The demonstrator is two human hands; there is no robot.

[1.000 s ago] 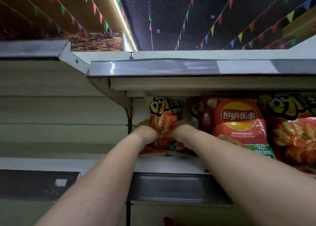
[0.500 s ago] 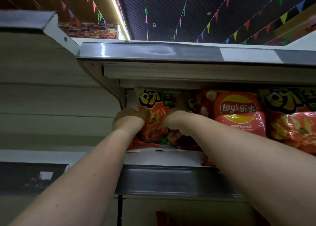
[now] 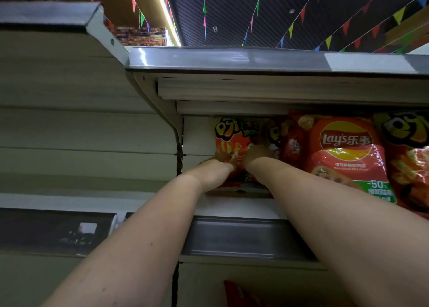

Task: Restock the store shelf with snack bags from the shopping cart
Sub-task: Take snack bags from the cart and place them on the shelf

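Forearms close to the camera, both reaching up and forward over the grey price rail at the front of the shelf. Further in, left hand and right hand side by side, both against the lower front of an orange snack bag. Fingers mostly hidden behind the knuckles and the bag, so cannot tell for sure how tightly either hand is closed; judged to be gripping the bag's lower part on both sides. Bag upright on the shelf, at its far left end, close to the white back panel. Just right of it, partly hidden, another orange bag, then a red Lay's bag, then a third orange bag at the right edge. Above, underside of the next shelf; beyond that, dark ceiling with strings of coloured pennants.

Step in hand, by judgement: seating this bag in its slot. Next move likely calls for letting go without tipping it, then drawing both arms back toward the cart, not in view here.
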